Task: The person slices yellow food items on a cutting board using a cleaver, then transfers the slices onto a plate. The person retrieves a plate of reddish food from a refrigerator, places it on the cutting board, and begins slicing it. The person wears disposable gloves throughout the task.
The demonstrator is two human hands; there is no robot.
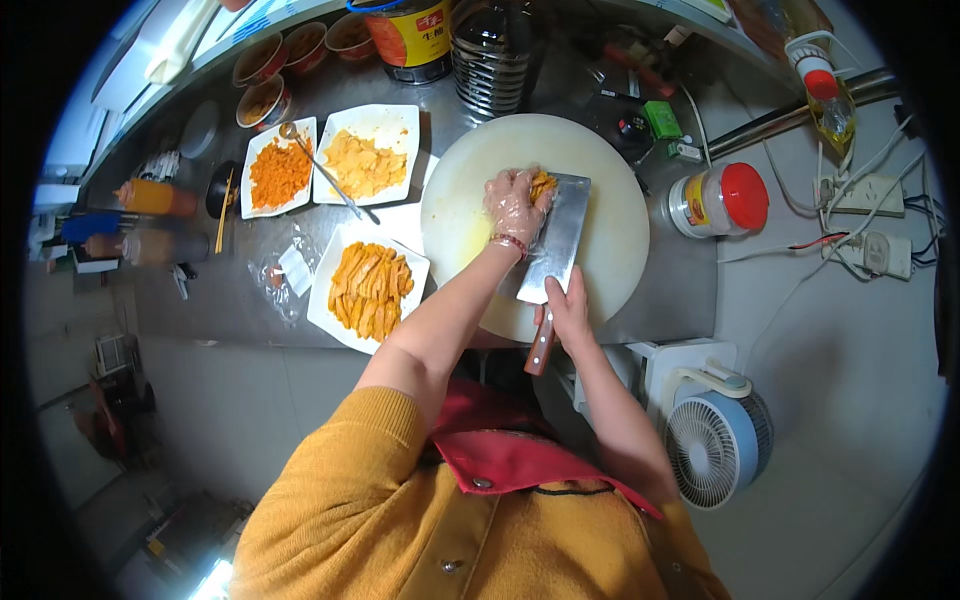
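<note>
A round white cutting board [607, 247] lies on the steel counter. Over it, my right hand [568, 307] holds a cleaver [559, 240] by the blade's heel and the top of its wooden handle, the blade lying flat. My left hand [516, 206], in a clear plastic glove, has its fingers around some orange-yellow food slices [541, 185] at the blade's left edge. To the left, a square white plate [321, 311] bears rows of similar slices [369, 289]. Behind it, two more white plates hold pale yellow slices [365, 163] and chopped orange food [280, 174], with a metal spoon [330, 176] across them.
Behind the board stand a large dark ribbed bottle [491, 64] and a yellow-labelled container [412, 37]. A red-lidded jar [720, 200] is at the right. Squeeze bottles [156, 197], chopsticks [224, 214] and a crumpled clear plastic bag [281, 274] lie left. A fan [709, 450] stands below the counter.
</note>
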